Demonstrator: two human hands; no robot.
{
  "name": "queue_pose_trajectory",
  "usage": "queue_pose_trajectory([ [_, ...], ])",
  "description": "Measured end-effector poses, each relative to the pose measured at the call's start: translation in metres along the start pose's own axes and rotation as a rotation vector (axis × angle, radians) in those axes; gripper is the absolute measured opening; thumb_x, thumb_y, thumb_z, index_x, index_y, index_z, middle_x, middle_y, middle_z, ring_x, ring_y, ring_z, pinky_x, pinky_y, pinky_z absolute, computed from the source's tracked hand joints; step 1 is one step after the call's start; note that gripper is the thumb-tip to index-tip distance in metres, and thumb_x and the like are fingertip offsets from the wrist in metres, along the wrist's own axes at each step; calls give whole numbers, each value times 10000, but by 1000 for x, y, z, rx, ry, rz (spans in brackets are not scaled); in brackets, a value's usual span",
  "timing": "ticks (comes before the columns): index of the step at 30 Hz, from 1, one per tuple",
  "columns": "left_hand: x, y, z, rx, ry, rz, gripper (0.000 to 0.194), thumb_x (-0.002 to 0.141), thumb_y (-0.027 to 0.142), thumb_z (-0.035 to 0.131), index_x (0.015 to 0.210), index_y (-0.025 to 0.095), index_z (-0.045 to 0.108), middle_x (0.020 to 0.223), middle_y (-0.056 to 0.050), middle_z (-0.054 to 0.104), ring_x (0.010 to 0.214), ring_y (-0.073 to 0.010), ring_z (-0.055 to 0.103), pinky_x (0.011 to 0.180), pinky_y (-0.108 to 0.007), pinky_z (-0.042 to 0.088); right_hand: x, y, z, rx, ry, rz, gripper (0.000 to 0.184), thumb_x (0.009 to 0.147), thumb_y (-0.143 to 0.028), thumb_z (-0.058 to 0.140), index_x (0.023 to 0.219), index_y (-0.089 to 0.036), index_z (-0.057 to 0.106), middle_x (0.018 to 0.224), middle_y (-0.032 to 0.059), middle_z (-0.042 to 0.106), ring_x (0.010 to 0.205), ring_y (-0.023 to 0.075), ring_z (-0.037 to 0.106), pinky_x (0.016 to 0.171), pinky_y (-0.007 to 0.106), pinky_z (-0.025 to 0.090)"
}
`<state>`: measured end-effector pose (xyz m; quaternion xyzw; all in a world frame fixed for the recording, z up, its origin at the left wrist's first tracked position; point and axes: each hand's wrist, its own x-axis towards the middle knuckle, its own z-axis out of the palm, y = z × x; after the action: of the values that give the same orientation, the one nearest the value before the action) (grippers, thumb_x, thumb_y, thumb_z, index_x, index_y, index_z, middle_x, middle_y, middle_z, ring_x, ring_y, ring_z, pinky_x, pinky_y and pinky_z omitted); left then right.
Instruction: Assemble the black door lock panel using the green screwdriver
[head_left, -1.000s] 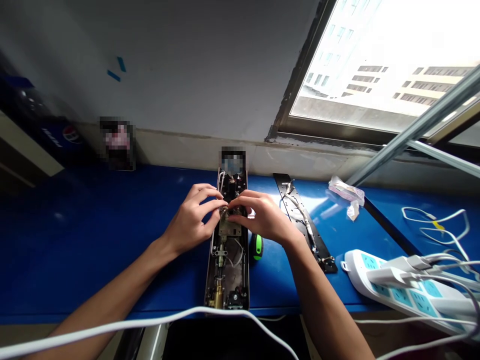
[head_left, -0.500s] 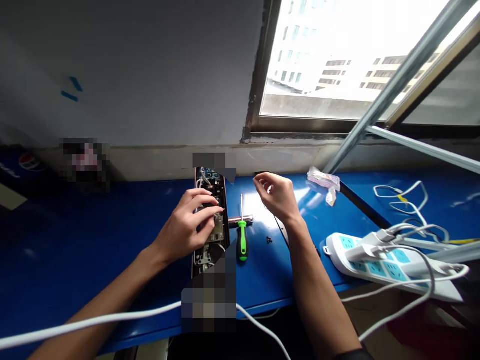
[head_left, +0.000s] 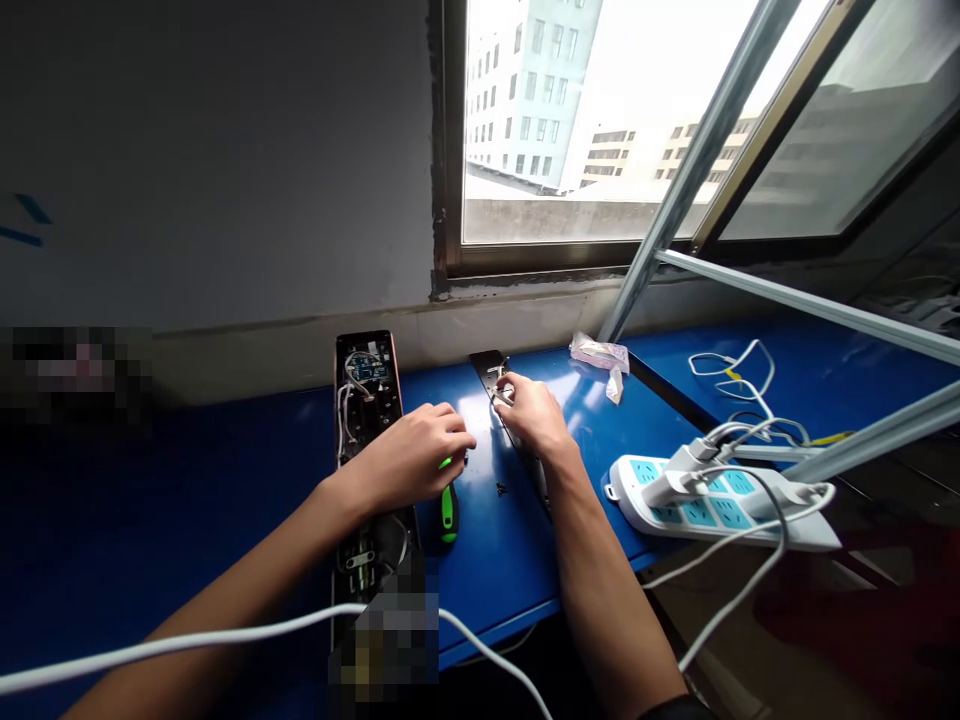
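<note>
An opened electronic door lock body [head_left: 366, 395] lies lengthwise on the blue bench, with a circuit board and white wires at its far end. My left hand [head_left: 411, 465] rests curled across its middle and reaches over a green-and-black screwdriver [head_left: 448, 515], whose shaft is hidden under my fingers. My right hand [head_left: 529, 415] is at the far end of a long black metal plate [head_left: 534, 470], with its fingertips pinched on a small silver fitting [head_left: 501, 393]. Several tiny black screws [head_left: 500, 488] lie between my hands. A blurred patch hides the lock's near end.
The blue bench [head_left: 495, 580] runs along the wall under an open window [head_left: 570, 130]. A white power strip [head_left: 697, 510] with plugs lies to the right, near a coiled white cable [head_left: 731, 368]. A plastic packet [head_left: 598, 353] and metal rails stand beyond it.
The view has swung left. My right hand has come down onto the plate's end, and my left hand has slid from the lock toward the screwdriver.
</note>
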<state>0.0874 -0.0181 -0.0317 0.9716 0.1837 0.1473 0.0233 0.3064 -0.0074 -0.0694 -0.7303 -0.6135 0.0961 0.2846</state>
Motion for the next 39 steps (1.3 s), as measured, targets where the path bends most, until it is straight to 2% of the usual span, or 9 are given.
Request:
queue_pose_trajectory([
  [7, -7, -14, -18, -26, 85, -107, 249, 976, 214, 580, 1158, 204, 750, 1069, -98, 737, 1049, -265, 661, 916, -420, 566, 3, -9, -6, 160, 59, -144, 172, 834, -169, 672, 973, -227, 754, 787, 41, 752, 724, 204, 693, 690, 307, 506],
  [15, -34, -44, -57, 8, 336, -342, 497, 973, 406, 621, 1452, 276, 597, 1288, -105, 685, 1117, -278, 674, 936, -440, 586, -1, -62, -31, 586, 152, -632, 159, 902, -310, 685, 1017, -216, 744, 807, 3, 684, 716, 133, 609, 734, 286, 548],
  [20, -42, -46, -75, 4, 376, -331, 489, 969, 472, 651, 1401, 244, 632, 1240, -102, 692, 1115, -276, 672, 918, -420, 578, -2, -105, -46, 900, -59, -765, 166, 845, -313, 777, 971, -208, 752, 899, 19, 720, 741, 125, 610, 673, 281, 525],
  [25, -45, -49, -85, 38, 497, -271, 259, 1019, 358, 596, 1123, 166, 735, 1082, -89, 695, 976, -220, 674, 859, -348, 550, 7, -136, -54, 1026, -279, -784, 245, 838, -396, 782, 996, -212, 745, 830, 8, 715, 725, 132, 646, 685, 289, 541],
  [29, -46, -51, -94, 3, 571, -270, 248, 1037, 332, 564, 997, 166, 744, 980, -65, 705, 849, -183, 659, 784, -311, 525, 23, -151, -45, 1105, -250, -716, 321, 975, -452, 574, 1195, -244, 682, 775, 0, 693, 703, 137, 658, 728, 308, 561],
  [32, -47, -51, -100, -75, 599, -302, 253, 1027, 362, 583, 964, 179, 746, 939, -52, 711, 822, -181, 664, 765, -309, 527, 37, -153, -31, 1017, -199, -676, 290, 918, -330, 631, 1185, -224, 674, 879, 21, 732, 782, 145, 684, 724, 284, 557],
  [34, -48, -52, -101, -109, 602, -324, 249, 1020, 363, 595, 938, 180, 743, 946, -54, 717, 844, -189, 677, 780, -316, 534, 44, -149, -21, 818, -368, -759, 392, 832, -225, 707, 1224, -224, 676, 1049, 43, 759, 943, 179, 717, 771, 274, 560],
  [36, -49, -53, -101, -124, 590, -342, 238, 1018, 348, 598, 935, 180, 745, 952, -57, 720, 856, -193, 682, 786, -321, 537, 49, -144, -11, 594, -434, -802, 283, 835, -209, 697, 1117, -204, 726, 955, 28, 772, 876, 177, 737, 744, 256, 551],
  [39, -49, -54, -99, -135, 566, -350, 237, 1014, 337, 607, 914, 171, 744, 936, -58, 716, 832, -186, 675, 763, -318, 533, 54, -138, 1, 529, -418, -791, 146, 872, -280, 709, 955, -173, 762, 867, 43, 782, 836, 182, 748, 738, 261, 550],
])
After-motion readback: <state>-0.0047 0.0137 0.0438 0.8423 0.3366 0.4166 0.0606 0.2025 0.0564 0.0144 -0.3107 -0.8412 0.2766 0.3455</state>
